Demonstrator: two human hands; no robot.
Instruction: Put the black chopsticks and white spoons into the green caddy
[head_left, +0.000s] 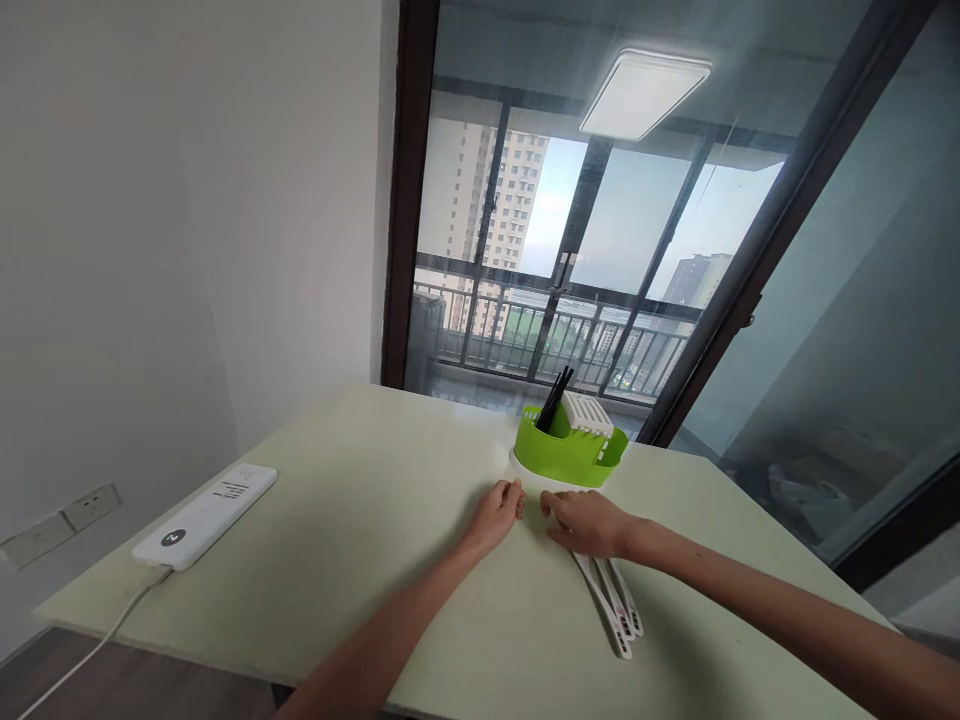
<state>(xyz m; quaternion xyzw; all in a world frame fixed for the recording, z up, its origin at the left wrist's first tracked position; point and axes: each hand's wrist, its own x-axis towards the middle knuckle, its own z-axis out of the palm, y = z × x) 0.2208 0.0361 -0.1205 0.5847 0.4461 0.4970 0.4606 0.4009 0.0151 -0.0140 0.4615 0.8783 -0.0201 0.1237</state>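
My left hand (498,516) is closed, fingers curled together just in front of the green holder; whatever it may hold is hidden. To its right, my right hand (591,522) hangs low over the table, fingers bent with a gap between them. Several white spoons (609,608) lie side by side under that hand, their handles pointing toward me and their far ends covered by it. Behind both hands stands the green cutlery holder (559,457) on a white base. Black chopsticks (555,400) lean in its left part, and a white slotted insert (587,413) sits on its right.
A white power strip (206,515) with a cable (112,635) lies at the left of the pale table (337,490). Beyond the table's far edge is a glass sliding door with a dark frame (397,200). A wall socket (91,506) is at the left.
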